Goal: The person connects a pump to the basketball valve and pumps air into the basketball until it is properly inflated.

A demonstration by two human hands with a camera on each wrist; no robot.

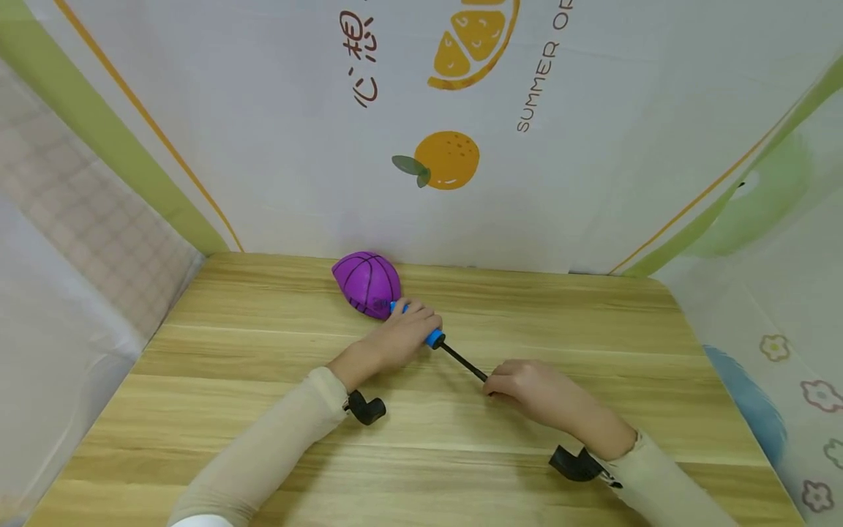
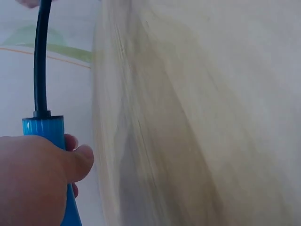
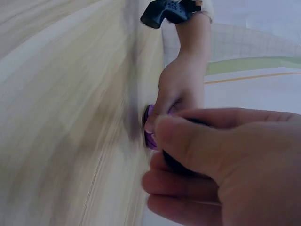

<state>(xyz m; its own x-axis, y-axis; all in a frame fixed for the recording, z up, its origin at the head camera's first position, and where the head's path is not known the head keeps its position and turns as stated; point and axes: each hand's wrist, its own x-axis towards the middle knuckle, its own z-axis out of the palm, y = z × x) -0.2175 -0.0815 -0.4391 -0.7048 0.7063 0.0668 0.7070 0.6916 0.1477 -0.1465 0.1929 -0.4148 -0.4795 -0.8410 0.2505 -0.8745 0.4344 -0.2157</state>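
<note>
- On my feed the left hand (image 1: pixel 399 338) is wrapped round the blue hand pump (image 1: pixel 434 338), apparently steadying it against the caved-in purple basketball (image 1: pixel 367 281) at far left.
- The right hand (image 1: pixel 536 394) grips the black rod's (image 1: pixel 461 359) near end, probably keeping it in line.
- Below, I see a wood-grain worktop (image 1: pixel 546 315); beyond, white orange-print cloth (image 1: pixel 593 183).

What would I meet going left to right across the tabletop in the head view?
Left sleeve, purple ball, blue handle, black stem, right hand, right sleeve. Left hand omitted for overlap.
</note>
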